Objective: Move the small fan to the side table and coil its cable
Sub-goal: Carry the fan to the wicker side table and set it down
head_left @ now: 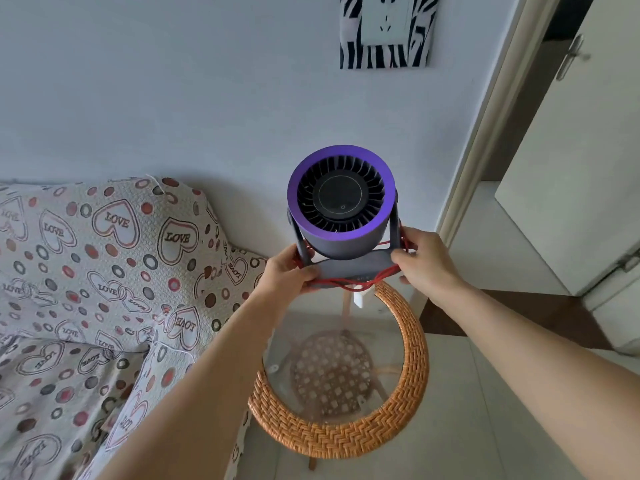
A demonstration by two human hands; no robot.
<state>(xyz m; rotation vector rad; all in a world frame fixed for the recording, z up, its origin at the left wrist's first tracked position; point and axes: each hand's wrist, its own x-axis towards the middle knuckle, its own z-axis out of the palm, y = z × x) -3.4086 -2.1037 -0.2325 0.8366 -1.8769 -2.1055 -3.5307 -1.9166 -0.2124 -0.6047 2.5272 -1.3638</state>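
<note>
The fan [341, 202], purple-rimmed with a dark grille tilted up toward the camera, is held in the air between both hands, above the far rim of the side table [408, 386]. Its dark base sits between the two sets of fingers. The red cable [349, 282] is wound around the base and stand, with strands running under the fingers on both sides and a white plug end hanging just below the base.

The left hand [284, 271] grips the left end of the base, fingers curled round it and the cable. The right hand [424, 258] grips the right end, thumb on top and fingers curled underneath.

Below the fingers, the table has a woven rattan ring around a glass top. Left of the left fingers is a sofa [90, 289] under a heart-print cover. Above, on the wall, is a socket [386, 19] in a zebra-striped frame. Right of the right fingers stands a white door [568, 150].
</note>
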